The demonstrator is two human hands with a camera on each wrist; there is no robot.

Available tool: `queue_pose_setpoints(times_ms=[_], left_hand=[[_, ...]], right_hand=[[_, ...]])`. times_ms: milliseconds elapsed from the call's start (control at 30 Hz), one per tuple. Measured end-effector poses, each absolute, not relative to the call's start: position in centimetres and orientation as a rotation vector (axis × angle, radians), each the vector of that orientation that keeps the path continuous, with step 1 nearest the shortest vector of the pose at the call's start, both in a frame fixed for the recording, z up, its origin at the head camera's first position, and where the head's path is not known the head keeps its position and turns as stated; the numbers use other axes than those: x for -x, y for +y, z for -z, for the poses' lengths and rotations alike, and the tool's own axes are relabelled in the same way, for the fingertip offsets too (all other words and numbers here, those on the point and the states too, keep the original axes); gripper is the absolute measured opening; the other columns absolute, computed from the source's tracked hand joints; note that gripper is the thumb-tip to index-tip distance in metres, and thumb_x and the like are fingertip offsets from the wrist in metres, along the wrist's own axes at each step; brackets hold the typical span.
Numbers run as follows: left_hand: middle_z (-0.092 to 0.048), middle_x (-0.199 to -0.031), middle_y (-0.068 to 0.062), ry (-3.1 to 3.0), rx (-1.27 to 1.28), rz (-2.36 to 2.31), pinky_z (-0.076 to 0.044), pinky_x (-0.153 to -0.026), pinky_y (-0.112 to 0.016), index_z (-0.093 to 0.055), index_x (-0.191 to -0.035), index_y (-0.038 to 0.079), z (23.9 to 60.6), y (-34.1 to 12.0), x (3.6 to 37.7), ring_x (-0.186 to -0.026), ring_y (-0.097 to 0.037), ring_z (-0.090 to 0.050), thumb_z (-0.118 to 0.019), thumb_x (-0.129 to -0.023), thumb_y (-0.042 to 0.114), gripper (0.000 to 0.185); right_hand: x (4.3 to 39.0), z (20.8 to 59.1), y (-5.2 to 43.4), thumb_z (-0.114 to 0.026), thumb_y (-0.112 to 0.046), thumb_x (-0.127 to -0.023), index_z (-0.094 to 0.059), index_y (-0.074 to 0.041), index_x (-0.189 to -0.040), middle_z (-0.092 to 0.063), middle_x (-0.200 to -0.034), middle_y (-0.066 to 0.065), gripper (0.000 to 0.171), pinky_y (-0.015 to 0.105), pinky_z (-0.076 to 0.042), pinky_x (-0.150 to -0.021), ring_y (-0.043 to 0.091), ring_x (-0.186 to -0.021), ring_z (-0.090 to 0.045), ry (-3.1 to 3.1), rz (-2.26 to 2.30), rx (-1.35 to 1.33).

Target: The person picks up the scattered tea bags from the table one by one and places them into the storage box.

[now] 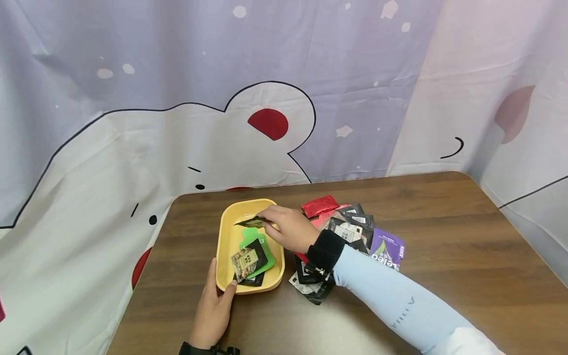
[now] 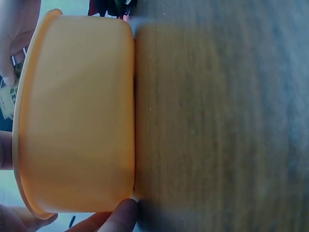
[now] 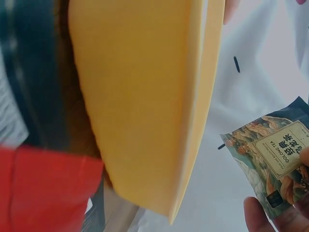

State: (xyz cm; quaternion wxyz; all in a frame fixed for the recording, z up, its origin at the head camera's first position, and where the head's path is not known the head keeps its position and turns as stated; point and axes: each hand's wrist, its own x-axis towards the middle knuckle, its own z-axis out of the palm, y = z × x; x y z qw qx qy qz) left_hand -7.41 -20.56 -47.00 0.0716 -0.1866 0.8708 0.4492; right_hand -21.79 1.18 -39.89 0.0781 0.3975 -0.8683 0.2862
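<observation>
The sorting out of packets looks only partway along. Inside the yellow tub [image 1: 228, 241] lie a few sachets: a bright green packet [image 1: 269, 249], a patterned sachet [image 1: 245, 262] on it, and a black packet [image 1: 255, 281] beneath. The oolong tea sachet [image 3: 270, 154] is above the tub, its edge pinched in the fingers of the right hand [image 1: 289, 230]. The left hand [image 1: 214, 311] grips the tub's near left corner, thumb over the rim. A larger heap [image 1: 347, 230] is left on the counter [image 1: 426, 217] beside the tub.

The tub looks like smooth, matte plastic, deep-walled with rounded corners and a lipped rim. The sachets are flat and thin; the red packet [image 1: 319, 206] is glossy and creased like foil, the purple pouch [image 1: 387, 246] rounder-cornered. The counter is brown with streaky wood grain.
</observation>
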Motion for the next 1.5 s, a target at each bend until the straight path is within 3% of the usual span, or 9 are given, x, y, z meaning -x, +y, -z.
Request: queue_pose_setpoints(times_ms=[300,433,533,633,1133,1500], left_hand=[[-0.009,-0.171,-0.016,2.619,0.547,-1.385,-0.02,-0.122,-0.062,0.005,-0.164,0.025,46.9,-20.6,7.3,-0.156,-0.039,-0.016,-0.052,-0.104,0.034,0.083],[-0.01,-0.171,-0.017,2.616,0.55,-1.382,-0.021,-0.122,-0.062,0.005,-0.164,0.025,47.1,-20.5,7.4,-0.156,-0.039,-0.018,-0.052,-0.103,0.034,0.083],[-0.012,-0.17,-0.019,2.624,0.543,-1.37,-0.021,-0.121,-0.063,0.005,-0.164,0.024,47.1,-20.5,7.4,-0.155,-0.04,-0.019,-0.052,-0.103,0.035,0.084],[-0.012,-0.17,-0.02,2.63,0.537,-1.364,-0.021,-0.121,-0.064,0.005,-0.164,0.024,47.1,-20.6,7.4,-0.155,-0.041,-0.02,-0.052,-0.103,0.036,0.084],[-0.01,-0.17,-0.021,2.599,0.566,-1.345,-0.021,-0.121,-0.065,0.007,-0.164,0.023,46.8,-20.5,7.6,-0.154,-0.043,-0.018,-0.052,-0.103,0.036,0.085],[-0.011,-0.169,-0.022,2.602,0.584,-1.321,-0.021,-0.121,-0.065,0.008,-0.163,0.025,46.8,-20.5,7.5,-0.154,-0.045,-0.018,-0.051,-0.103,0.038,0.086]], right_hand=[[21.4,39.9,0.2,-0.055,-0.021,-0.103,-0.069,-0.015,-0.123,-0.07,-0.115,-0.003,0.025,0.028,-0.056,-0.091,0.008,-0.102,-0.065,-2.583,-0.863,-1.264],[21.1,39.8,0.1,-0.058,-0.026,-0.102,-0.065,-0.017,-0.133,-0.068,-0.129,-0.001,0.033,0.033,-0.052,-0.104,0.012,-0.121,-0.063,-2.607,-0.909,-1.342],[20.9,39.7,0.2,-0.062,-0.035,-0.099,-0.055,-0.021,-0.146,-0.056,-0.149,-0.001,0.049,0.04,-0.041,-0.118,0.015,-0.14,-0.05,-2.636,-0.9,-1.414],[20.8,39.7,0.4,-0.064,-0.041,-0.097,-0.046,-0.023,-0.153,-0.045,-0.159,0.0,0.061,0.045,-0.033,-0.123,0.017,-0.149,-0.039,-2.645,-0.871,-1.46],[20.4,40.4,1.9,-0.06,-0.041,-0.099,-0.048,-0.022,-0.152,-0.043,-0.16,0.001,0.058,0.049,-0.031,-0.123,0.019,-0.15,-0.037,-2.745,-0.814,-1.423],[19.6,41.8,8.2,-0.066,-0.037,-0.096,-0.047,-0.019,-0.152,-0.044,-0.159,0.006,0.062,0.054,-0.035,-0.12,0.025,-0.149,-0.039,-2.825,-0.903,-1.268]])
